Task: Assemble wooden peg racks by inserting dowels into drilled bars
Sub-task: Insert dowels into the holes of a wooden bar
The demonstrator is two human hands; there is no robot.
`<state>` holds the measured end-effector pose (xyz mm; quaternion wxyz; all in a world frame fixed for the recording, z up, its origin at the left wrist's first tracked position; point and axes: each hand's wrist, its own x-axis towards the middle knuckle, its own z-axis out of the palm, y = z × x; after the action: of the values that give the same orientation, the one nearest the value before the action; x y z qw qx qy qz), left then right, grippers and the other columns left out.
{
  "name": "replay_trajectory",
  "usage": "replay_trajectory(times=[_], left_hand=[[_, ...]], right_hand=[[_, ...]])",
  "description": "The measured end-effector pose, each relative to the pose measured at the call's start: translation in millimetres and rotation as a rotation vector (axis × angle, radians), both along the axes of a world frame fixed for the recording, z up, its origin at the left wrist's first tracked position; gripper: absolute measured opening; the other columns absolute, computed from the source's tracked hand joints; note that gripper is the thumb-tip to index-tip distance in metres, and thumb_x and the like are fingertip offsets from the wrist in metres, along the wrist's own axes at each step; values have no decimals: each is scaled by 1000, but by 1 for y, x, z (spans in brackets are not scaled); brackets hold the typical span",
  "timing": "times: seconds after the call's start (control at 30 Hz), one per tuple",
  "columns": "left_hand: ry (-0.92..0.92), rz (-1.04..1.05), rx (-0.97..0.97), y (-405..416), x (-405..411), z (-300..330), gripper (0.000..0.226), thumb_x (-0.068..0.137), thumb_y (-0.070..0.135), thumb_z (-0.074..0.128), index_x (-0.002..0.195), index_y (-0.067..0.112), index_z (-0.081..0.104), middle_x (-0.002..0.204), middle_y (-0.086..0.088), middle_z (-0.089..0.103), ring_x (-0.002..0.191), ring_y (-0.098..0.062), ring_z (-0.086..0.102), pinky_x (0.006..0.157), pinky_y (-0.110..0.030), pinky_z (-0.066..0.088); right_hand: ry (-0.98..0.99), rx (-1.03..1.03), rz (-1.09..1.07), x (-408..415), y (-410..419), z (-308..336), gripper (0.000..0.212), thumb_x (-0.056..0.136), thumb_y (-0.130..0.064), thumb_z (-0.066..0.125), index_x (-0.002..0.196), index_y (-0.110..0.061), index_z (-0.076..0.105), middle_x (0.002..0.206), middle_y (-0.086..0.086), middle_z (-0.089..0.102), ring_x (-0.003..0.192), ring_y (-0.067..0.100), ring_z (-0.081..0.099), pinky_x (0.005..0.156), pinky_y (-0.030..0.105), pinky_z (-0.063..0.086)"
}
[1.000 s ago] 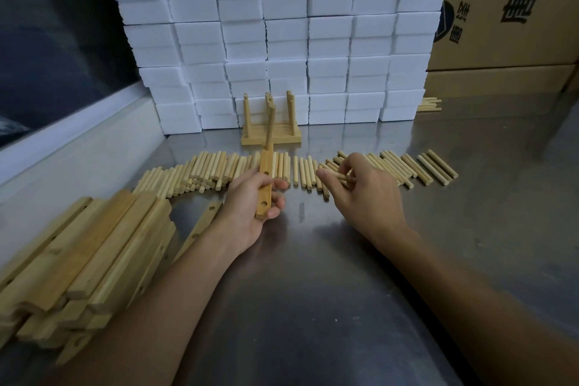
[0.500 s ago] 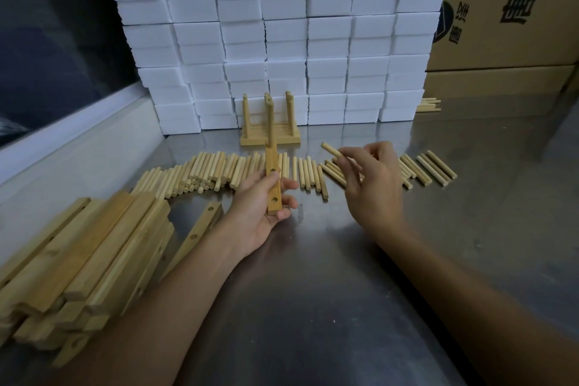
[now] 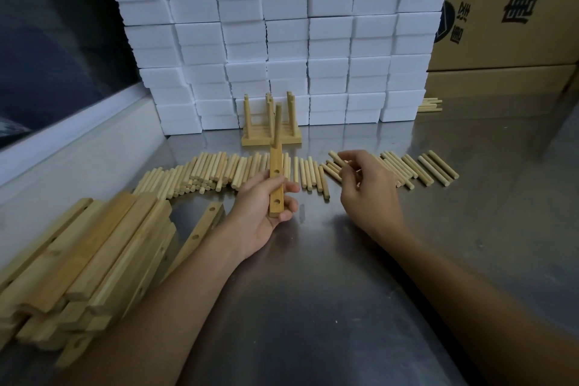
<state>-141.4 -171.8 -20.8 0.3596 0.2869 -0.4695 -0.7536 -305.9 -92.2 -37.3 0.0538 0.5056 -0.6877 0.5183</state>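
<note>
Fingers (image 3: 289, 186) of my left hand (image 3: 263, 213) curl round a drilled bar (image 3: 276, 185) held above the middle of the steel surface (image 3: 313, 291), one peg (image 3: 277, 125) standing in its far end. My right hand (image 3: 366, 188) pinches a loose dowel (image 3: 337, 158) over the row of dowels (image 3: 219, 171) lying across the surface. A finished rack (image 3: 271, 131) stands toward the far edge against white blocks (image 3: 282, 41); stacked bars (image 3: 78, 260) fill the left edge.
</note>
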Motion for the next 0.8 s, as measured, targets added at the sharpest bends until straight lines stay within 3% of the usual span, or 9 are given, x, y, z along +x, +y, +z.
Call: replay_trajectory(times=[0.07,0.13,0.23,0.37,0.57,0.67,0.8], left_hand=[[-5,-45,-21,1,0,0,14,100,0,43,107,3,55,74,-12,65,50,-20,55,37,-22,36],[-12,-86,-37,1,1,1,17,99,-3,43,108,3,56,75,-11,66,50,-21,56,37,-23,36],[-14,-142,-42,2,1,1,23,98,-5,43,114,4,57,78,-10,67,53,-21,57,40,-23,38],[3,-208,-28,5,-2,-1,22,97,-6,44,112,4,57,85,-13,65,56,-21,56,43,-24,39],[29,-221,-35,5,-3,-4,24,98,-5,43,112,4,59,89,-12,61,57,-19,54,46,-24,40],[36,-227,-50,6,-4,-4,25,98,-6,43,115,3,58,88,-12,60,58,-19,54,48,-25,42],[30,-216,-69,5,-4,-5,25,97,-7,44,111,5,60,80,-7,59,59,-17,52,50,-24,42]], right_hand=[[23,-25,-26,2,1,1,14,97,-29,58,105,-18,63,78,-12,59,69,6,56,61,29,48],[58,-43,-97,3,3,1,24,92,-44,64,90,-20,62,64,-13,54,59,6,52,52,28,43],[82,-49,-177,5,5,4,36,85,-55,68,80,-20,63,57,-15,52,55,5,52,50,27,42],[66,-74,-52,9,2,11,29,86,-44,71,78,-16,65,58,-13,55,56,6,52,55,30,45],[179,-12,225,20,0,15,11,92,-13,67,99,-10,74,76,-5,72,70,10,64,67,30,52],[221,40,224,21,0,17,17,91,-18,68,106,-14,76,87,-6,76,81,9,69,76,35,56],[256,114,185,19,-1,23,19,92,-24,67,107,-22,77,94,-8,76,84,8,69,75,38,57]])
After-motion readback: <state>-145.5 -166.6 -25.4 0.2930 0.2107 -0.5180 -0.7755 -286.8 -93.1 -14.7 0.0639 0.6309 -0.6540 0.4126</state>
